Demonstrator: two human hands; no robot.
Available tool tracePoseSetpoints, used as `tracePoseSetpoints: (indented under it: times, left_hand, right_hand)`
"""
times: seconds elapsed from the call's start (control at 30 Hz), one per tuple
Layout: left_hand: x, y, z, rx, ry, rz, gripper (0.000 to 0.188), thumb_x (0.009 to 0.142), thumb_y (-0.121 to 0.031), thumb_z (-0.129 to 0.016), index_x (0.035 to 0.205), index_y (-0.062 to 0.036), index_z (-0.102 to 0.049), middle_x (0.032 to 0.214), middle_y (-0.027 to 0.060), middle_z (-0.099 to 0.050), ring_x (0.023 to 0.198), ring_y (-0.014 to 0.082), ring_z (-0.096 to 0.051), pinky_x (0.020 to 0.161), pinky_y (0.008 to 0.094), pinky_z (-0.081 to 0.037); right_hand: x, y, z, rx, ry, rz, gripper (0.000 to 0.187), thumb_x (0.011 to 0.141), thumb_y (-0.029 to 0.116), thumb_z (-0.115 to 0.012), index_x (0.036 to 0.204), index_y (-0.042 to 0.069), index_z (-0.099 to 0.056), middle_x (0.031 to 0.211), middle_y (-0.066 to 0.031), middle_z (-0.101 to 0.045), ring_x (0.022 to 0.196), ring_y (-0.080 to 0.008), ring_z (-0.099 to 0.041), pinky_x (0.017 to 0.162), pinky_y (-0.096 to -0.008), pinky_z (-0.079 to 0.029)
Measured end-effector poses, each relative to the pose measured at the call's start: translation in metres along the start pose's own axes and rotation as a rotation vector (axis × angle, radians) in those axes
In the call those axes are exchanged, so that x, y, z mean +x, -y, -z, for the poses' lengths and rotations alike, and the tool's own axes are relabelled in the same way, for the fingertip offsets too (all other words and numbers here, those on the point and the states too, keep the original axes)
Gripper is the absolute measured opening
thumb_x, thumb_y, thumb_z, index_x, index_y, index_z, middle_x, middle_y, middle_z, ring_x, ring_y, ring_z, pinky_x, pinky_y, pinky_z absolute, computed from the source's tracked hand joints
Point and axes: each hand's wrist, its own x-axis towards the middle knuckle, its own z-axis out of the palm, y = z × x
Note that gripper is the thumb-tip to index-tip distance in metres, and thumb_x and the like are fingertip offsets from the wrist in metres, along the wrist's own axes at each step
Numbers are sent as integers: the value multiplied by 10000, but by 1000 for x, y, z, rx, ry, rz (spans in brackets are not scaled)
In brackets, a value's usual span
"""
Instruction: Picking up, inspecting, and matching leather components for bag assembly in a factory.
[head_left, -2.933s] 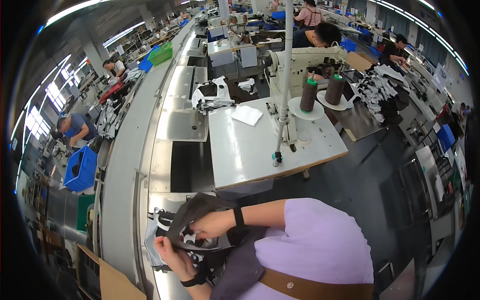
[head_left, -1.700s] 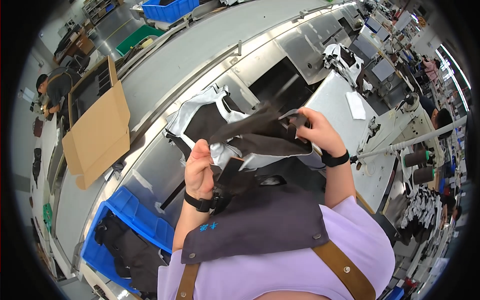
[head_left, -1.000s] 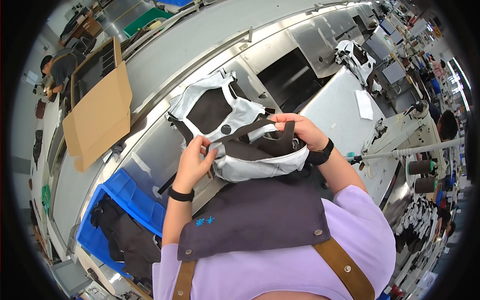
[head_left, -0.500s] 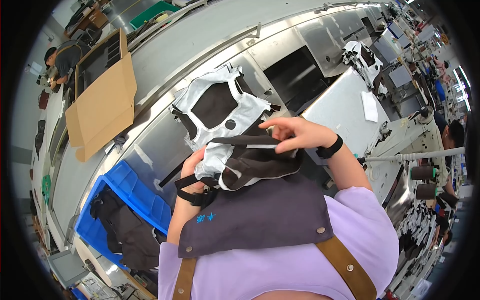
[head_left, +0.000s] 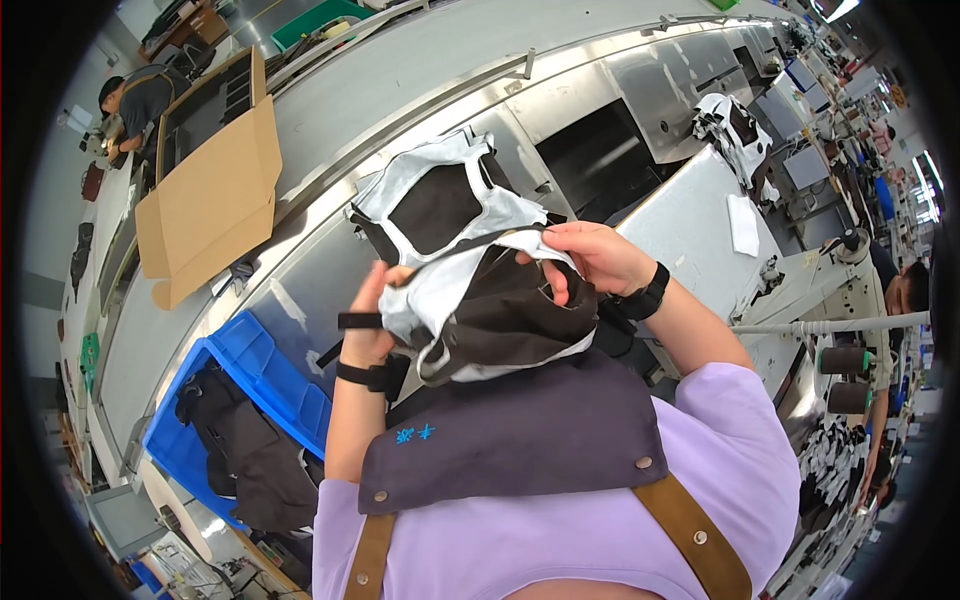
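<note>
Handling the dark-and-white garment [head_left: 510, 310] well probably means keeping its upper edge lightly taut, with even pull from both sides — cloth this soft looks likely to bunch if one side tugs harder. The dark strap [head_left: 360, 320] crossing the left grip [head_left: 370, 300] is best kept clear of that edge, as it could snag, and the folds below want smoothing so none is pinched double.

The garment spans the space between the two grips. The right grip [head_left: 595, 262] is closed on its upper edge, thumb on top, fingertips [head_left: 559, 286] showing through the opening beneath. The left grip is closed around the white end — part of that hold is hidden by cloth. Just beyond both grips, a similar garment [head_left: 435, 208] lies on the steel desk [head_left: 310, 270]; nearer the body than the left grip, and left of it, a blue bin [head_left: 270, 365] holds dark fabric [head_left: 250, 440]
</note>
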Motion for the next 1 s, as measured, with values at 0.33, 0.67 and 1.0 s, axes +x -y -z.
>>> tracePoseSetpoints:
  times: [0.33, 0.67, 1.0]
  left_hand:
    - [-17, 14, -32, 687, -241, -267, 169, 946, -168, -645, 1008, -12, -667, 881, -39, -630, 784, 36, -525, 659, 218, -428]
    - [11, 4, -65, 187, 127, -209, 385, 1036, -237, -433, 1313, 19, -510, 1344, 107, -551, 1258, 218, -487, 1088, 362, -325]
    - [71, 1, -102, -233, 97, -173, 412, 992, -185, -522, 1360, -15, -446, 1327, 93, -561, 1233, 233, -515, 1091, 377, -350]
  right_hand:
    - [-6, -14, 15, 225, 9, 64, 478, 1047, 334, -356, 1107, -73, -599, 810, -117, -651, 713, -208, -666, 589, -330, -554]
    - [-43, -7, 35, -538, -645, 262, 343, 1026, 338, -478, 947, 54, -651, 796, 82, -571, 713, -2, -468, 629, -192, -391]
    - [-53, -16, 26, -292, -388, 213, 439, 946, 237, -587, 1299, -17, -532, 1130, -9, -619, 1028, -92, -570, 921, -233, -430]
